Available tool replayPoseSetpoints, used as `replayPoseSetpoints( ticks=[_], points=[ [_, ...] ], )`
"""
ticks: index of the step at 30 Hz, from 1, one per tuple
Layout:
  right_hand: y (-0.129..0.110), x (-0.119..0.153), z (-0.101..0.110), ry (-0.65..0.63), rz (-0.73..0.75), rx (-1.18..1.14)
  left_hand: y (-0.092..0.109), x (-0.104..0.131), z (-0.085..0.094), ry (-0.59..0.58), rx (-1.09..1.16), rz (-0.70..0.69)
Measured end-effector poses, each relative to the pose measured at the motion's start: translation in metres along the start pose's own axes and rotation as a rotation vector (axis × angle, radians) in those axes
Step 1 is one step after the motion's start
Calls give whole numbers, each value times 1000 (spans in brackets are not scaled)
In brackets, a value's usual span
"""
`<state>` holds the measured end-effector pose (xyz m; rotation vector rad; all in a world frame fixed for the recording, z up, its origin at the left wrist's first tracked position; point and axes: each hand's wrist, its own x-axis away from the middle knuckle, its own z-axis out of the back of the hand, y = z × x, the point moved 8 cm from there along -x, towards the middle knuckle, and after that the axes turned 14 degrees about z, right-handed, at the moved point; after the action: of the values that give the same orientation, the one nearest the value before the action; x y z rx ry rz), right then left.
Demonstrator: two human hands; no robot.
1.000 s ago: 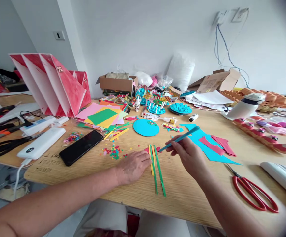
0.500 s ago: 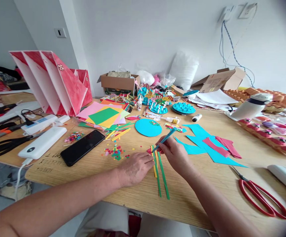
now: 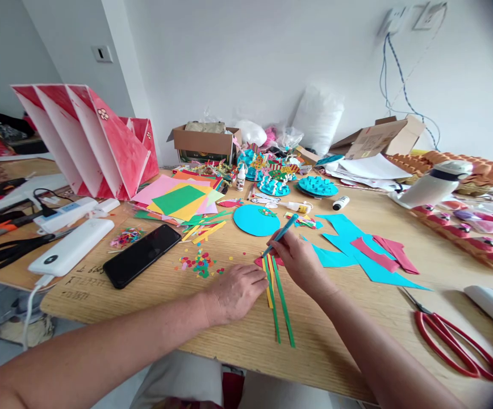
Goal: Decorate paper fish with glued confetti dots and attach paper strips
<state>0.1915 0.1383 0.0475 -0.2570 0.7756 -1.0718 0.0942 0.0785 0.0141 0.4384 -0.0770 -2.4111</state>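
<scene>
My right hand [image 3: 296,258] is closed round a blue pen [image 3: 281,234], whose tip points down at the top of some paper strips. Green strips [image 3: 284,309] and yellow strips [image 3: 269,295] lie lengthwise on the table over a small red paper piece [image 3: 259,262]. My left hand [image 3: 238,291] rests palm down on the wood, its fingertips at the left side of the strips; whether they pinch anything is hidden. A blue paper circle [image 3: 250,221] with a small green decorated piece [image 3: 267,212] lies beyond my hands.
Red-handled scissors [image 3: 453,341] lie at the right, near blue paper scraps [image 3: 378,267]. Left are a black phone [image 3: 142,255], a white power bank [image 3: 71,247] and confetti dots [image 3: 201,264]. Coloured sheets [image 3: 178,201] and a glue bottle [image 3: 241,178] stand farther back.
The pen in my right hand has shifted slightly left and stands a little more tilted, its tip near the tops of the strips. The left hand stays almost in place.
</scene>
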Motion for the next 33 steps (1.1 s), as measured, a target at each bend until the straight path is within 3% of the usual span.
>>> replayPoseSetpoints(
  ticks=[24, 33],
  points=[
    [-1, -4, -1, -37, -21, 114, 1, -1, -1, 6, -5, -15],
    [-9, 7, -1, -64, -10, 117, 0, -1, -5, -14, -13, -28]
  ],
)
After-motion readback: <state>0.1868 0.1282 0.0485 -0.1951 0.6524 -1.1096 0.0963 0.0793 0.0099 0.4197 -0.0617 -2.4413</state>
